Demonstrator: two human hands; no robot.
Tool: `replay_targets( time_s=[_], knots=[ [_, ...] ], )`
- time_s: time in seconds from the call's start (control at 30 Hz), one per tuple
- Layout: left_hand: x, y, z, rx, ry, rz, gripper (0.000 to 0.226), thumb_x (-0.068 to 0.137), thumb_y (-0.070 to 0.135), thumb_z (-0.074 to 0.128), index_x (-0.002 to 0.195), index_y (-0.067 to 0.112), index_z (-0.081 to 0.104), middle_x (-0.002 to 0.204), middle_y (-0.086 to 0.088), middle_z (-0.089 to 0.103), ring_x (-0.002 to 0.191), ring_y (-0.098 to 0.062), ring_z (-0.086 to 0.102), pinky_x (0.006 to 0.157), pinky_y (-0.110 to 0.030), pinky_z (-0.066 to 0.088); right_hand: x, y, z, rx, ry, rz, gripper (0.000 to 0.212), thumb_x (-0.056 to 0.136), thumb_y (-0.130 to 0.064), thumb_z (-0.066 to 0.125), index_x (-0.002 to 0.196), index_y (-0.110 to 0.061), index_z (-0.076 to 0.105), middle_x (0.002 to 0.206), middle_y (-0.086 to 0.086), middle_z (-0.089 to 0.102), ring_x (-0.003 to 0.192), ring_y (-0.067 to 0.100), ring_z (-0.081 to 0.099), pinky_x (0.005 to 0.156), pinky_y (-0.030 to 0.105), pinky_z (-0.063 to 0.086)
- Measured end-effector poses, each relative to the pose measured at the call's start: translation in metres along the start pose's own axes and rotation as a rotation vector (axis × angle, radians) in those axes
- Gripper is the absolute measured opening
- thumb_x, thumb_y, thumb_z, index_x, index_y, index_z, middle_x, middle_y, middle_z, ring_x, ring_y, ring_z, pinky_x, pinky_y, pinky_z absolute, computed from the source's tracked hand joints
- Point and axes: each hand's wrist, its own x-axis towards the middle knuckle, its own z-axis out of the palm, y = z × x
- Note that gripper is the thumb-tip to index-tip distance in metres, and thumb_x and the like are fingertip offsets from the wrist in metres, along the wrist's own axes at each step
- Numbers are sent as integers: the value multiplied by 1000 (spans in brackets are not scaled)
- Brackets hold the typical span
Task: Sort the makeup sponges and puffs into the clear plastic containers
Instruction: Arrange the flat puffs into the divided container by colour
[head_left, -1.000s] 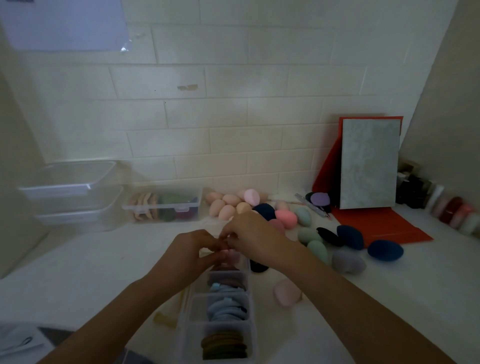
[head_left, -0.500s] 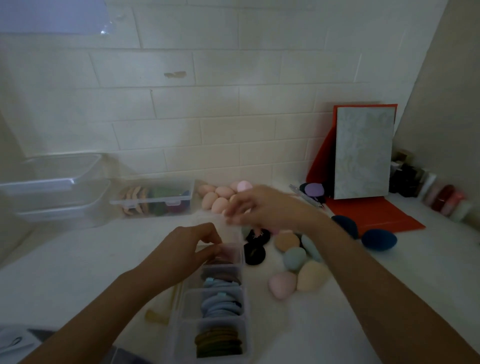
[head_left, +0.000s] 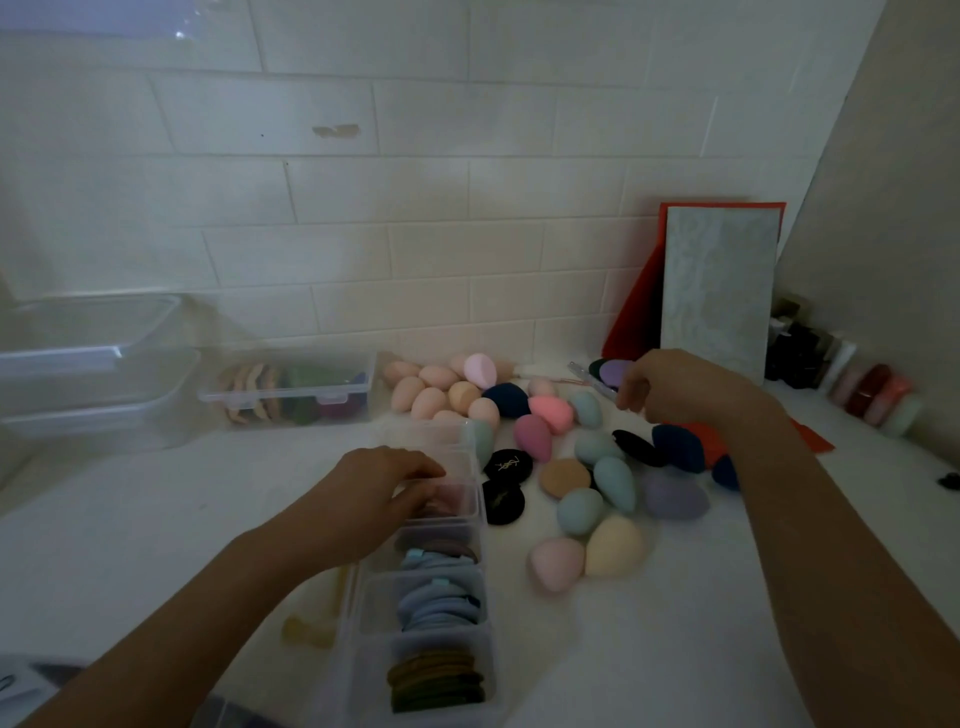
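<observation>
A long clear divided container (head_left: 363, 587) lies in front of me, its compartments holding pink puffs (head_left: 449, 499), blue puffs (head_left: 441, 603) and olive puffs (head_left: 436, 680). My left hand (head_left: 374, 499) rests on the container's far end, fingertips on the pink puffs. To the right lie several loose egg-shaped sponges (head_left: 582, 512) in pink, teal, peach and navy, along with two black puffs (head_left: 506, 465). My right hand (head_left: 670, 387) hovers at the back right with fingers loosely curled, just beside a purple puff (head_left: 615, 371). It holds nothing that I can see.
A shut clear box (head_left: 291, 395) with puffs inside stands at the back wall, and stacked clear tubs (head_left: 88, 364) sit to its left. A red folder with a grey board (head_left: 717, 291) leans at the back right, beside small bottles (head_left: 857, 384). A small yellow item (head_left: 306, 631) lies left of the container.
My right hand left the container and swung right and back to the purple puff. My left hand settled onto the pink puffs. The view shifted, so more sponges show.
</observation>
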Motion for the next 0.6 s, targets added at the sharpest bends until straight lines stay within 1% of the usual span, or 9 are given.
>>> replay_targets(
  time_s=[0.07,0.13,0.23,0.3,0.37,0.43,0.47,0.53,0.6],
  knots=[
    [2,2,-1,104,-56,12,30,98,32,37,118,26,59,114,9,61,101,-8,54,91,-20,39,0,2,1,-10,-119,35,39,86,5,56,123,-8,58,126,10,57,115,24,55,88,23,43],
    [6,2,-1,194,-127,28,32,99,33,31,112,26,60,106,6,63,93,-11,55,89,-26,41,3,4,5,-44,-207,66,48,81,-2,68,126,-13,56,130,8,54,118,23,52,88,23,41],
    [8,0,1,197,-201,20,29,100,35,27,108,28,54,91,10,59,80,-8,52,82,-25,40,5,4,10,-52,-205,45,51,78,-7,73,125,-16,56,127,6,55,115,23,53,83,23,43],
    [9,2,1,179,-224,12,28,100,36,27,110,27,51,89,10,56,78,-8,51,80,-24,39,6,1,12,20,-126,-17,41,81,-4,69,120,-14,60,122,4,56,114,21,54,81,20,41],
    [11,6,-1,233,-272,30,30,100,35,25,106,23,52,93,9,51,79,-9,48,79,-25,36,7,-6,14,83,-18,-133,23,82,-7,67,103,-17,66,106,-5,60,104,16,57,76,15,41],
    [14,8,-1,293,-319,42,32,100,36,24,90,25,53,91,6,49,78,-11,44,78,-28,34,5,-16,19,132,13,-223,13,80,-15,71,89,-22,66,91,-11,62,85,7,58,66,12,40],
    [16,7,0,290,-325,29,34,99,38,25,78,28,49,84,7,49,75,-10,43,78,-29,33,5,-21,22,147,-2,-252,11,79,-18,72,89,-21,67,90,-10,64,80,5,58,66,12,42],
    [16,6,4,247,-276,0,38,97,42,27,66,30,44,72,10,48,68,-7,43,78,-31,35,5,-29,27,122,-40,-279,18,78,-21,75,95,-17,70,96,-5,68,84,8,60,75,21,50],
    [15,4,9,203,-201,-5,36,96,44,29,70,29,50,72,9,52,69,-7,46,80,-32,36,6,-33,32,77,-62,-281,23,75,-24,77,97,-18,71,99,-4,68,93,13,62,84,29,52]
  ],
)
